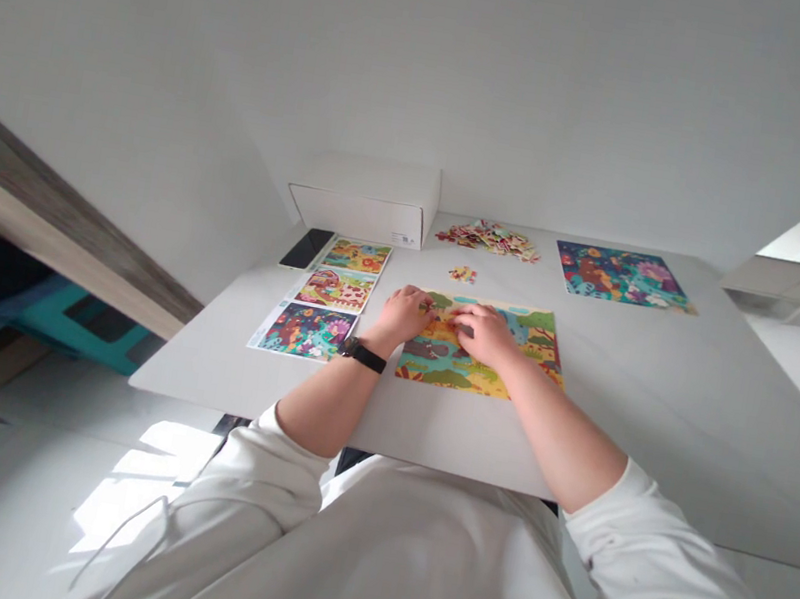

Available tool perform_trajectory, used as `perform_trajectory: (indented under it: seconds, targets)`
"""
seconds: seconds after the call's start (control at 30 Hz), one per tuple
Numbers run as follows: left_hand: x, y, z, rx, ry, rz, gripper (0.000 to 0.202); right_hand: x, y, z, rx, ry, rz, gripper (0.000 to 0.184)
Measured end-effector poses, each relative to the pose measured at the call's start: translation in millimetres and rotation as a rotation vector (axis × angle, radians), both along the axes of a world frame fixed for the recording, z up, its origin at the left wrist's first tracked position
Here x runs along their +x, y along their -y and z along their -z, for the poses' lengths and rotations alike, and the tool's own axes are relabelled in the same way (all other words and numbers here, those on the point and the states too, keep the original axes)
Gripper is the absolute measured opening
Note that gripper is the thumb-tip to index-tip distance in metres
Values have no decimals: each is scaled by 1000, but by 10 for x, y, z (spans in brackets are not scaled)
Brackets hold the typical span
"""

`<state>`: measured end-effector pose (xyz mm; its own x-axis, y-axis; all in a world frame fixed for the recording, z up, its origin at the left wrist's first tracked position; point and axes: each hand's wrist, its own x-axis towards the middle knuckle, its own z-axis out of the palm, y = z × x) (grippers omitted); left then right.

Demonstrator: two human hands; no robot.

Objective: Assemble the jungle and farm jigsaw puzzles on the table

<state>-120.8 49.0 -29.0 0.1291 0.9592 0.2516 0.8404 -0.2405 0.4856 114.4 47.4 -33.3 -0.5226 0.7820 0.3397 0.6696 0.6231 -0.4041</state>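
Note:
A colourful jigsaw puzzle (504, 357) lies flat on the white table (654, 421) in front of me. My left hand (405, 314), with a black watch on its wrist, rests on the puzzle's left edge with fingers curled down. My right hand (487, 333) lies on the puzzle's middle, fingers bent and pressing on the pieces. Both hands almost touch each other. Whether a loose piece sits under the fingers is hidden.
A pile of loose pieces (490, 239) and a small cluster (463, 273) lie beyond the puzzle. A finished puzzle (620, 276) sits far right. Three picture cards (328, 298), a black phone (306, 247) and a white box (362, 197) are at the left.

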Motion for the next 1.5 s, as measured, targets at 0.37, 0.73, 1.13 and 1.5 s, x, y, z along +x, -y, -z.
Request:
perform_trajectory:
  seconds: [0.37, 0.73, 1.13, 1.5]
  targets:
    - [27, 26, -18, -6, 6, -27, 21, -37, 43, -73, 11, 78, -16, 27]
    - [-39, 4, -15, -45, -38, 65, 39, -16, 55, -203, -31, 190, -119, 19]
    - [3, 59, -57, -104, -124, 50, 53, 114, 30, -366, -46, 259, -78, 27]
    - [119, 117, -54, -74, -151, -18, 47, 28, 135, -507, -55, 426, -72, 22]
